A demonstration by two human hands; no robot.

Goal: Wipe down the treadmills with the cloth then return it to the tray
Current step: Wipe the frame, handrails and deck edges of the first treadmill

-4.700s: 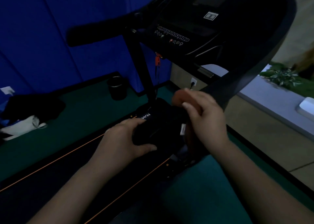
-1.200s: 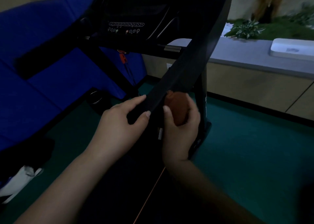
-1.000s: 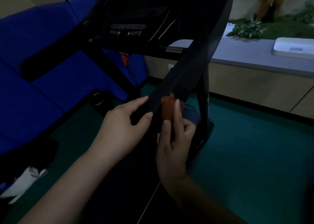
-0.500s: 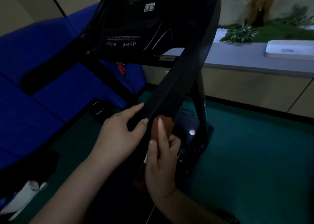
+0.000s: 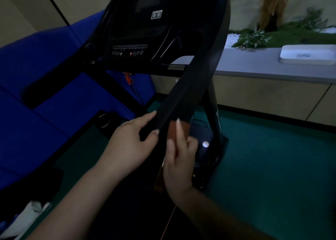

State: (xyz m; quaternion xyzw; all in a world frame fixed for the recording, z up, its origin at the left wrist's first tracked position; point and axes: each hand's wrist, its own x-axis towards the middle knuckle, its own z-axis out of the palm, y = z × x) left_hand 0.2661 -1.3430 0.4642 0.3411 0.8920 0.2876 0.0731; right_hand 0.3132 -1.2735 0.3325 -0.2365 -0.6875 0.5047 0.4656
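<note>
A black treadmill fills the middle of the head view, its console up top and its right handrail slanting down toward me. My left hand grips the lower end of that handrail, thumb on the near side. My right hand presses an orange-brown cloth against the rail's right side, fingers pointing up, with the cloth hanging down past the wrist. A white tray lies on the grey ledge at the far right.
Blue padded mats line the left side. The floor is green. A grey ledge with plants runs along the right. A dark round container stands by the treadmill's left post. White fabric lies at lower left.
My right hand has turned its fingers upward and slid the cloth down the handrail's right side. My left hand keeps its hold on the rail. The view has tilted upward.
</note>
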